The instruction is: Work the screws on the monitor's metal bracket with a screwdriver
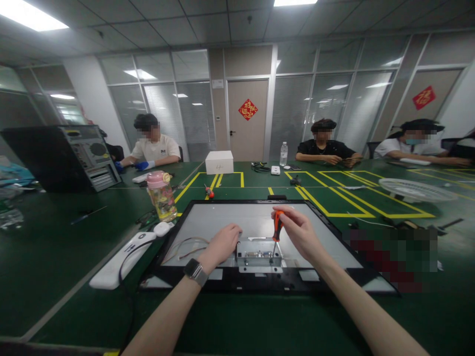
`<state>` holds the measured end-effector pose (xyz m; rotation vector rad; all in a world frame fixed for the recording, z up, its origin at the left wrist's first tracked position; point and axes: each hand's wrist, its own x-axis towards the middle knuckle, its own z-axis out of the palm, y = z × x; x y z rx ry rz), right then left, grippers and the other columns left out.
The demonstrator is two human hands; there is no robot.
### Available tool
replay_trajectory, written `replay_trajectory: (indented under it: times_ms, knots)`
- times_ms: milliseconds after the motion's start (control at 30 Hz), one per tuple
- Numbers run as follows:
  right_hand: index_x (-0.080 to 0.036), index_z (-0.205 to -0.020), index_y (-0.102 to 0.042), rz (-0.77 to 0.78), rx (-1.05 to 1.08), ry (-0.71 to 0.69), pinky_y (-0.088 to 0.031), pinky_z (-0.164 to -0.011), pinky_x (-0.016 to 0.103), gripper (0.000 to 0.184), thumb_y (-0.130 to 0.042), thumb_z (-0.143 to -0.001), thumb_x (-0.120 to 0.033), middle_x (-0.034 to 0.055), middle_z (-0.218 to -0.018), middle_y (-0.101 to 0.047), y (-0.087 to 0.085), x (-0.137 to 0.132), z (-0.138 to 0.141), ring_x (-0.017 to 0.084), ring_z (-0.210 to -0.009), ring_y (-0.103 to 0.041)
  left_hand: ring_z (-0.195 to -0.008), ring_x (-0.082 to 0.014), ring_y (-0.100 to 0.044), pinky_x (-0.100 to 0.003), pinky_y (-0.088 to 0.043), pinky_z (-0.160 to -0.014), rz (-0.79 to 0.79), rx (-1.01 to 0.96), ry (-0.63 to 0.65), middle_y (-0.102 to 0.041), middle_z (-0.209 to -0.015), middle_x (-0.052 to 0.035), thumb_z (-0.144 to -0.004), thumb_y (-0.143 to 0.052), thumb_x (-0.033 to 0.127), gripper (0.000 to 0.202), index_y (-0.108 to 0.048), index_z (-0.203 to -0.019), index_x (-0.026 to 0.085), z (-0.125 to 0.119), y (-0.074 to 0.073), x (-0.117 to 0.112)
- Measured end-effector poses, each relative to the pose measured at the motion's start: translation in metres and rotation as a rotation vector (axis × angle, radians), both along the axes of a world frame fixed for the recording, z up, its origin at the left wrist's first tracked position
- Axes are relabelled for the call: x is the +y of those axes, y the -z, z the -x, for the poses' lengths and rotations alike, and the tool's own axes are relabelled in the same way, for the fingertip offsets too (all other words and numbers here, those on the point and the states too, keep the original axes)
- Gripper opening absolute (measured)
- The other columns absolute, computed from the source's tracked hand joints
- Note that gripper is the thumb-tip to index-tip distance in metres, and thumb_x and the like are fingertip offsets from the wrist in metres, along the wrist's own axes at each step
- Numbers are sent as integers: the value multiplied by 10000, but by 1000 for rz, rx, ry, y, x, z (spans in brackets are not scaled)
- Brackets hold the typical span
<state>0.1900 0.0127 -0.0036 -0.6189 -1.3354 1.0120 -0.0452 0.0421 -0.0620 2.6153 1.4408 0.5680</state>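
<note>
A flat display panel [218, 212] with a black frame lies on the table in front of me, its grey back up. Near its front edge sits a metal bracket [253, 260] with small parts inside. My left hand [222, 244], wearing a watch [195, 271] on the wrist, is closed at the bracket's left end; its thumb is mostly hidden. My right hand [298, 231] grips an orange-and-black screwdriver [278, 226] by the top of its handle. The screwdriver stands nearly upright, with its tip down at the bracket's right end. Thin wires [185, 245] lie on the panel left of my left hand.
Left of the panel are a white power strip [124, 259] with a black cable and a pink-lidded bottle [162, 195]. A computer case [67, 155] stands far left. A white box [219, 162] and a water bottle [283, 154] stand at the back. Several people sit across the table.
</note>
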Motion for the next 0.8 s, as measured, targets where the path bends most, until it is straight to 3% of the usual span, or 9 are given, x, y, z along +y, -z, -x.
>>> replay_trajectory:
  times_ms: [167,367,667,800]
  knots:
    - [-251,-975,-719,14,30,-85,-476,-817,362,273,-680,-790,-449,44,-849,-704,0,0,1,211,-831,-631,-1124,-192,-547,-323,-415,-1014,-6,9,6,-598,-1189,-102,-959,-305,150,334,-585,-1142,147,0,3,2]
    - [-256,-843,-730,-20,-2,15,-487,-754,325,217,-742,-727,-440,17,-845,-669,2,3,-1,194,-798,-609,-1108,-188,-555,-323,-422,-1008,-9,5,2,-603,-1176,-95,-959,-306,153,333,-588,-1138,156,0,4,4]
    - [-236,-954,-709,39,49,-179,-487,-792,367,266,-660,-809,-454,51,-841,-700,-1,2,-2,212,-806,-644,-1095,-187,-557,-309,-412,-1010,-18,-1,13,-603,-1165,-101,-962,-307,146,327,-590,-1126,140,1,4,3]
    - [-249,-934,-713,5,13,-95,-480,-786,345,233,-697,-784,-426,29,-850,-685,3,4,-2,197,-813,-621,-1091,-185,-560,-311,-417,-1007,-14,0,12,-604,-1166,-97,-957,-311,137,325,-592,-1121,146,0,3,3]
